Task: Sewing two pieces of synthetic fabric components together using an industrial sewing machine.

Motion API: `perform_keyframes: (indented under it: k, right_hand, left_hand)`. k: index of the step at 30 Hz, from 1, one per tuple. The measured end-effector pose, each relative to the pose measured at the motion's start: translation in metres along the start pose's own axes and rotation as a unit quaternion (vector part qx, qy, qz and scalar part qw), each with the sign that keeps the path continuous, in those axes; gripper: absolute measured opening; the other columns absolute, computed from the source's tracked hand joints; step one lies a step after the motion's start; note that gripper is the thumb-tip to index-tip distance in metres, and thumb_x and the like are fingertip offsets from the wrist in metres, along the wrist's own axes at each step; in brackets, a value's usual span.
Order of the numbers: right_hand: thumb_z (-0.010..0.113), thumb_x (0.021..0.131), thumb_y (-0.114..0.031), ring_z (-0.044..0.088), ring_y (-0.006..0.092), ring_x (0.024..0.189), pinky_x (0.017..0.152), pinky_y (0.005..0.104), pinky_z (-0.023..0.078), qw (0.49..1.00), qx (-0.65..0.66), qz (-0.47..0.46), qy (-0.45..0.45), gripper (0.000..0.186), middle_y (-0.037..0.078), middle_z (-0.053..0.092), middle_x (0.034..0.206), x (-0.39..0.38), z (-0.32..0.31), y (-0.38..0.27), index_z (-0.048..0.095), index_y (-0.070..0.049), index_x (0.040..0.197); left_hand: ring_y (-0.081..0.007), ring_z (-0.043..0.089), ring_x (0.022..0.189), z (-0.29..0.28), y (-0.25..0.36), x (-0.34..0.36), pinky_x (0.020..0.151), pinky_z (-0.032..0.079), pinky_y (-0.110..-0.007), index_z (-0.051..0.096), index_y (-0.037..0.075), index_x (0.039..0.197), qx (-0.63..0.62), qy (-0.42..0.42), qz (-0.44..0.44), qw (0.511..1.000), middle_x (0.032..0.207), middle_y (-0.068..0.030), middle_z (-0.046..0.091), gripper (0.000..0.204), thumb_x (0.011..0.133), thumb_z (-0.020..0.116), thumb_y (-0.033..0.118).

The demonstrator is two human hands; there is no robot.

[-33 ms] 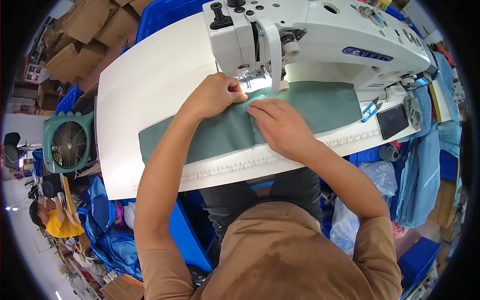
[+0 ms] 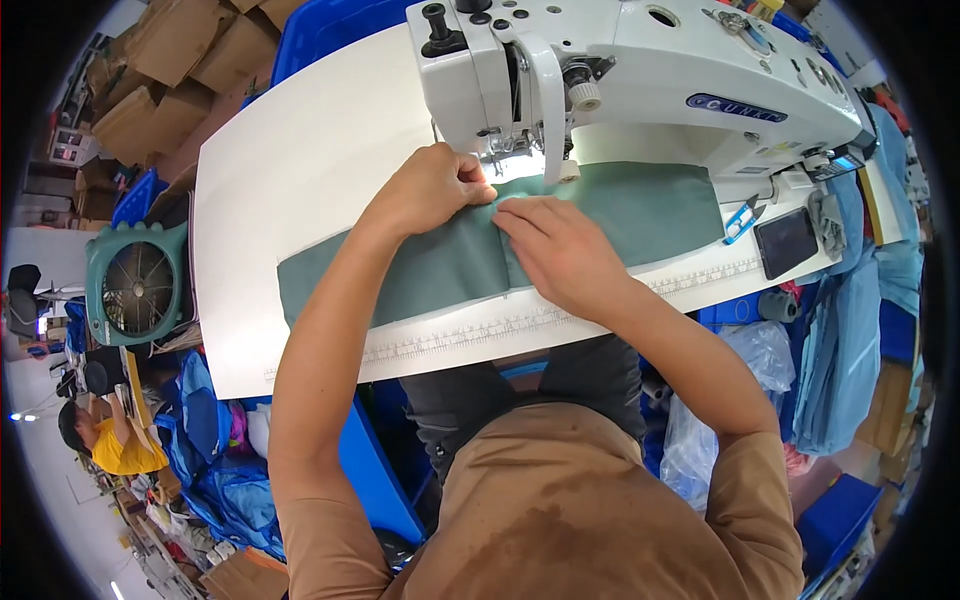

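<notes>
A long strip of grey-green fabric (image 2: pixel 430 272) lies across the white table under the head of a white sewing machine (image 2: pixel 640 70), with a seam or fold line running across its middle. My left hand (image 2: pixel 432 190) pinches the fabric's far edge between thumb and finger, just left of the lit needle area. Close beside it, my right hand (image 2: pixel 565 250) has its fingers bent together and gripping the cloth at the seam; its thumb is mostly hidden. The two hands' fingertips are a short way apart, in front of the presser foot.
A printed ruler scale (image 2: pixel 480 330) runs along the table's near edge. At the right lie blue thread snips (image 2: pixel 740 220) and a dark phone (image 2: pixel 786 243). A green fan (image 2: pixel 138 285) stands left, with a person in yellow (image 2: pixel 125 448) beyond. Light-blue garments (image 2: pixel 840 350) hang right.
</notes>
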State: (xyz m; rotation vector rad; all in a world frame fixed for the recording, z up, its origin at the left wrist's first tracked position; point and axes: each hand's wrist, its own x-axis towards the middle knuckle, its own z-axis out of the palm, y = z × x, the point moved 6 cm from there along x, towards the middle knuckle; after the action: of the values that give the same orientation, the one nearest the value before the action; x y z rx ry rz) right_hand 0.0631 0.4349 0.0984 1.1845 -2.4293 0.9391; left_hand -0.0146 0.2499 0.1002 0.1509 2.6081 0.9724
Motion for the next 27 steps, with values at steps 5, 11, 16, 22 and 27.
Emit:
perform_keyframes:
  k: [5, 11, 16, 22, 27]
  right_hand:
    - [0.066, 0.095, -0.005, 0.063, 0.0309, 0.127, 0.11, 0.0455, 0.05, 0.999, -0.032, -0.012, -0.034, 0.039, 0.009, 0.068, 0.139, -0.001, 0.007, 0.001, 0.071, -0.002, 0.133]
    - [0.066, 0.094, -0.004, 0.059, 0.03, 0.135, 0.113, 0.0468, 0.046, 0.996, -0.057, -0.004, -0.068, 0.042, 0.008, 0.065, 0.146, -0.004, 0.012, 0.005, 0.071, -0.003, 0.135]
    - [0.068, 0.095, -0.007, 0.058, 0.0297, 0.137, 0.117, 0.0492, 0.042, 0.996, -0.071, -0.005, -0.046, 0.038, 0.008, 0.064, 0.147, -0.003, 0.006, 0.005, 0.072, -0.005, 0.133]
    - [0.072, 0.1, -0.016, 0.054, 0.032, 0.144, 0.12, 0.0507, 0.039, 0.998, -0.037, -0.006, -0.052, 0.034, 0.011, 0.063, 0.15, -0.003, 0.002, 0.011, 0.071, -0.007, 0.132]
    - [0.072, 0.103, -0.024, 0.051, 0.0355, 0.149, 0.121, 0.0538, 0.039, 0.991, 0.063, -0.005, -0.115, 0.037, 0.013, 0.064, 0.152, -0.004, -0.018, 0.005, 0.07, -0.007, 0.135]
  left_hand:
    - [-0.028, 0.072, 0.077, 0.002, -0.006, 0.003, 0.077, 0.056, -0.041, 0.081, 0.003, 0.089, 0.011, 0.012, -0.002, 1.0, 0.083, -0.0163, 0.078, 0.024, 0.091, 0.086, 0.026]
    - [-0.0329, 0.075, 0.101, 0.011, 0.016, -0.02, 0.088, 0.058, -0.043, 0.079, 0.005, 0.108, 0.109, 0.062, 0.015, 0.992, 0.104, -0.0162, 0.079, 0.022, 0.092, 0.082, 0.02]
    - [-0.0361, 0.062, 0.132, 0.037, 0.032, -0.092, 0.109, 0.049, -0.048, 0.072, 0.003, 0.13, 0.201, 0.191, 0.236, 0.931, 0.14, -0.0141, 0.068, 0.044, 0.09, 0.084, 0.016]
    - [-0.0383, 0.063, 0.13, 0.049, 0.031, -0.125, 0.11, 0.05, -0.05, 0.07, 0.004, 0.135, 0.214, 0.149, 0.278, 0.925, 0.144, -0.0138, 0.065, 0.047, 0.09, 0.083, 0.012]
    - [-0.036, 0.065, 0.127, 0.047, 0.015, -0.115, 0.106, 0.052, -0.049, 0.071, 0.004, 0.133, 0.213, 0.132, 0.305, 0.919, 0.139, -0.0126, 0.069, 0.04, 0.094, 0.078, 0.011]
